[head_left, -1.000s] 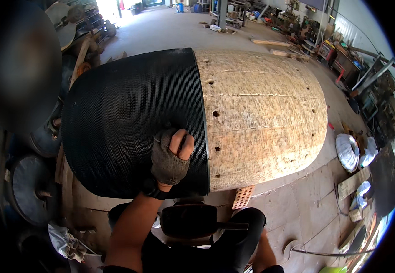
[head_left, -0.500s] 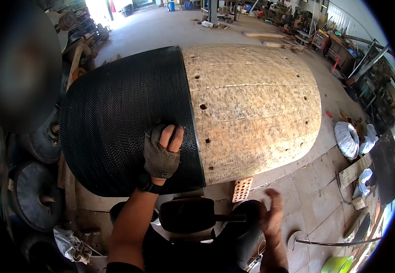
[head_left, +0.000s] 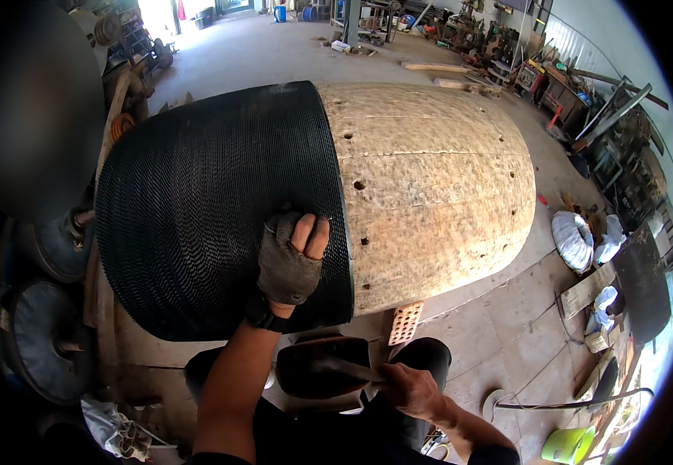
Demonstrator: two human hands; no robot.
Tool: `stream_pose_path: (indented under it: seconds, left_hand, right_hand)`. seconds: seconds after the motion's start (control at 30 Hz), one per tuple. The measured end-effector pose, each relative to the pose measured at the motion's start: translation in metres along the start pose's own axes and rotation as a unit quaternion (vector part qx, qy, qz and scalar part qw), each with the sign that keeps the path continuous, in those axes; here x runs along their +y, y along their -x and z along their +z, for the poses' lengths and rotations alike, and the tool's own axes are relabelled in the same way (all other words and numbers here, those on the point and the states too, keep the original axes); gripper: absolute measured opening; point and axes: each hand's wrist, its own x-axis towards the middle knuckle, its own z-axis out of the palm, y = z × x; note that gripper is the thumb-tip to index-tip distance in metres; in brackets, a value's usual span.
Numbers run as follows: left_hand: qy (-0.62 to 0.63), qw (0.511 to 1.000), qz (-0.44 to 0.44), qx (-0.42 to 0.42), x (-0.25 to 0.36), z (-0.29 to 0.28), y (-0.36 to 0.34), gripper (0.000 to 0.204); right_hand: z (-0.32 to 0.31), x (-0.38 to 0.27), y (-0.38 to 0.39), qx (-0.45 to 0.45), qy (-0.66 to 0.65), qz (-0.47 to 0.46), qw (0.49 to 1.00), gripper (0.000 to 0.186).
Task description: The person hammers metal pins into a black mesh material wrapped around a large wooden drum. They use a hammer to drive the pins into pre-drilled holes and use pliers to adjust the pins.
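A big barrel-shaped drum lies on its side before me. Its right part is pale wood (head_left: 437, 182) with small dark holes; black ribbed material (head_left: 189, 201) wraps the left part. Against this material, near its right edge, rests my left hand (head_left: 291, 260) in a dark fingerless glove, fingers curled closed; what they hold, if anything, is hidden. My bare right hand (head_left: 414, 394) is closed round the end of a slim handle (head_left: 356, 370). The tool's head cannot be made out. Below the handle, between my knees, sits a dark tray-like object (head_left: 305, 380) with rounded corners.
A perforated brick (head_left: 406, 322) is by the drum's lower edge. Dark discs (head_left: 46, 341) stand along the left. At right are a white wrapped coil (head_left: 571, 242), boards (head_left: 587, 291), a curved rod (head_left: 577, 406) on a round base and a green bucket (head_left: 567, 446).
My right hand has moved left and down from beside my knee and closed on the handle, which has shifted over the dark object. My left hand stays on the black material; the view has shifted slightly.
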Motion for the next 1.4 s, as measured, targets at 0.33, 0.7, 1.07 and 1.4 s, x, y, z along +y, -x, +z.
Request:
stream_pose_path:
  seconds: [0.33,0.7,1.07,1.4]
  left_hand:
    - [0.01,1.0,-0.012,-0.003,0.0,-0.002,0.0,0.038]
    - [0.008,1.0,-0.02,-0.001,0.0,-0.001,-0.002,0.038]
    - [0.026,1.0,-0.018,-0.003,-0.002,0.0,-0.001,0.036]
    - [0.019,1.0,-0.007,0.001,0.0,-0.001,-0.004,0.035]
  right_hand:
    - [0.01,-0.005,-0.06,0.289,-0.008,0.056,0.956,0.028]
    - [-0.012,-0.012,-0.072,0.268,-0.04,0.078,0.96,0.03]
    - [-0.009,-0.014,-0.081,0.255,0.027,0.107,0.961,0.021]
    - [0.0,-0.004,-0.077,0.355,0.071,0.001,0.932,0.017]
